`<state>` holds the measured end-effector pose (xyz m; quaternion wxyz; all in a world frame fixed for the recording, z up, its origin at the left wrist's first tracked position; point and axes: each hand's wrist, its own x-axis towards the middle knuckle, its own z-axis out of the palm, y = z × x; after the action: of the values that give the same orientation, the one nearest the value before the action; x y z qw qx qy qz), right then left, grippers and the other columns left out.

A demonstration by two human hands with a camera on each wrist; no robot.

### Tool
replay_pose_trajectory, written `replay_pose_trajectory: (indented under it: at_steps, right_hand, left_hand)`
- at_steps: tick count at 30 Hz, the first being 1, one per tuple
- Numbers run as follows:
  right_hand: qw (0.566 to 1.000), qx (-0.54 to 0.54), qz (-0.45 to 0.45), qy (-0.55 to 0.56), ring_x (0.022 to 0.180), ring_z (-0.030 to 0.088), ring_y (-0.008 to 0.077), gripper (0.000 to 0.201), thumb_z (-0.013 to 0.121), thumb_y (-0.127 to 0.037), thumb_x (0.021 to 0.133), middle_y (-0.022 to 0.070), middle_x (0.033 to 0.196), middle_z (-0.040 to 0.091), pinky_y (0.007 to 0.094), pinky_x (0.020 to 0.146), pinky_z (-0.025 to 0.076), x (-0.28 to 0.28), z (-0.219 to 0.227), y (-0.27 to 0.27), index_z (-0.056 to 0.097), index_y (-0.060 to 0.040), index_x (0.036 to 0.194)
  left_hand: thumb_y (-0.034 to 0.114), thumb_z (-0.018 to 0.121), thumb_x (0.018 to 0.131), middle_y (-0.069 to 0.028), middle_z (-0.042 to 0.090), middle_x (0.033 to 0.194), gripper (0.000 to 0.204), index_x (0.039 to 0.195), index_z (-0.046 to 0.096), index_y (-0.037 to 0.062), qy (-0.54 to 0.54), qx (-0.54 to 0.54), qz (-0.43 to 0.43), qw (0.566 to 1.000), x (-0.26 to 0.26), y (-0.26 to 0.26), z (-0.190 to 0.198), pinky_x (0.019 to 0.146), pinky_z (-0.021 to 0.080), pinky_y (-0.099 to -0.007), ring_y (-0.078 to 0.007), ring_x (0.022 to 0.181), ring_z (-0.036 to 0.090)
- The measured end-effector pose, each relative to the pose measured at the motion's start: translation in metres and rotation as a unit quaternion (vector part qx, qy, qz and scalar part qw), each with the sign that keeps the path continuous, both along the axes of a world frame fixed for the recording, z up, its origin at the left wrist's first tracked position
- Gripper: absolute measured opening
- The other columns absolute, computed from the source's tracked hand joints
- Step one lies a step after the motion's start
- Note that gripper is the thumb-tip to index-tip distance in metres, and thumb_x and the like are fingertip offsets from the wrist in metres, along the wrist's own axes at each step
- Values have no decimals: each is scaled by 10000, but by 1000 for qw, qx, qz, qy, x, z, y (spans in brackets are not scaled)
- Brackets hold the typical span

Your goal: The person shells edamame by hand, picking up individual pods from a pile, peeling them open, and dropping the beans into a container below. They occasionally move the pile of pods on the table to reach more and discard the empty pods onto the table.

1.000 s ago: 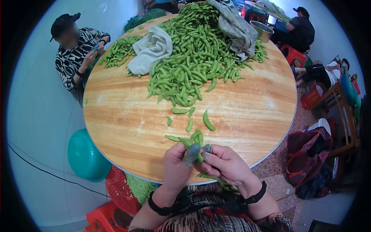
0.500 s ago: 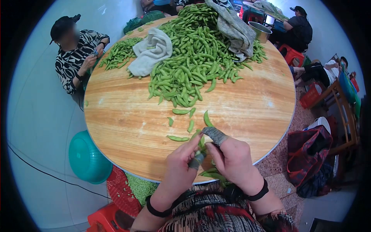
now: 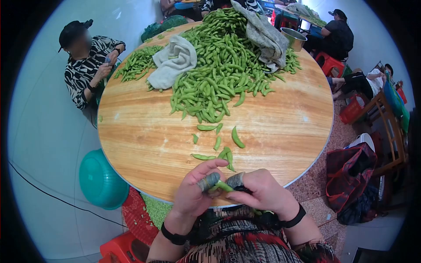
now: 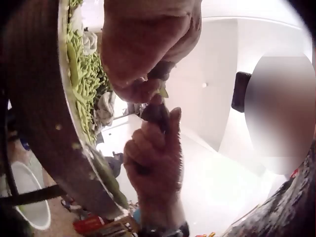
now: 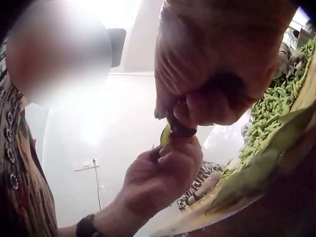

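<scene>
One green pod (image 3: pixel 224 186) is pinched between both hands above the table's near edge. The left hand (image 3: pixel 193 188) grips its left end, with a grey wrap on the thumb and the index finger stretched out. The right hand (image 3: pixel 263 190) holds the other end between a grey-wrapped thumb and curled fingers. The pod (image 4: pixel 163 92) shows as a small green tip between the hands in the left wrist view; in the right wrist view the pod (image 5: pixel 166 135) is partly hidden by fingers. Just beyond the hands, a few pods (image 3: pixel 226 154) lie on the wooden table (image 3: pixel 140 131).
A large pod heap (image 3: pixel 215 70) covers the table's far middle, with a white cloth (image 3: pixel 173 61) and a grey cloth (image 3: pixel 267 37) on it. A teal basin (image 3: pixel 103 179) and a red tray (image 3: pixel 136 217) of shelled beans stand lower left. A person (image 3: pixel 83 61) sits at the left.
The left hand has shifted slightly left and its index finger has straightened. The right hand has come down toward the person's body, and the pod between the hands shows more plainly.
</scene>
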<state>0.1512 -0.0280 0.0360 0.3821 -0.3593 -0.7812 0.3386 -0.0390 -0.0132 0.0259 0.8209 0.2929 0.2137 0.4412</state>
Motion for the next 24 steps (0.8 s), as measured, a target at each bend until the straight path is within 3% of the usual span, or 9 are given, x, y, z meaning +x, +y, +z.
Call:
replay_pose_trajectory:
  at_steps: [2,4,6,9,11,13,14,17,24]
  right_hand:
    - [991,114,-33,-56,495,563,210,178,685,-182,784,109,597,563,296,460,422,-3,7,-1,604,-25,810]
    - [993,62,-99,0,498,570,203,171,678,-171,790,110,606,572,290,464,428,-8,9,-3,607,-21,830]
    - [985,13,-162,57,501,578,195,166,671,-161,795,111,615,581,284,469,433,-13,11,-2,611,-16,850]
    - [968,-140,-138,158,531,550,99,146,624,-137,845,76,639,613,251,517,441,-20,4,0,620,4,880]
    - [979,-126,-106,121,540,493,56,180,572,-163,891,16,622,576,226,498,405,-19,-6,-1,592,7,833]
    - [915,-357,-36,182,515,414,44,225,509,-193,930,-35,608,507,204,459,337,-18,4,-3,547,-17,795]
    - [893,-394,-3,216,505,363,33,248,445,-205,957,-44,618,473,192,442,279,-17,2,-4,513,-38,787]
    - [872,-416,65,249,519,366,32,239,410,-192,967,-35,643,476,183,448,280,-12,1,-4,507,-41,809]
    - [849,-445,54,279,522,372,30,227,423,-181,962,-22,656,475,166,449,273,-18,-3,-4,509,-40,807]
  left_hand:
    - [86,530,879,-36,564,805,380,1233,455,-32,-14,-3,-6,1000,-2,3,0,578,364,-197,-79,653,474]
    - [73,509,888,-24,572,828,359,1227,457,-33,-28,-8,-11,1000,-1,5,-1,608,369,-201,-75,683,480]
    - [58,529,871,-28,584,867,341,1199,486,-24,24,-61,102,993,6,6,-1,625,386,-203,-74,697,491]
    - [54,560,855,-32,594,917,269,1116,543,-9,-11,-45,28,999,12,-3,-2,629,401,-203,-75,719,509]
    - [56,575,849,-30,600,910,225,1067,567,2,-14,-41,52,998,10,-2,-16,626,401,-200,-74,717,515]
    - [59,591,843,-28,607,904,180,1018,590,14,-13,-36,72,997,10,-2,-19,622,400,-197,-73,714,521]
    - [57,592,843,-21,610,878,149,988,597,23,7,-37,104,994,12,-3,-16,620,400,-197,-73,702,523]
    - [46,596,839,-11,614,833,118,955,607,32,37,-24,155,987,14,-3,-9,616,402,-197,-70,690,528]
    - [29,600,837,-14,609,861,106,940,597,8,122,92,199,968,17,-9,-9,660,443,-210,-70,743,551]
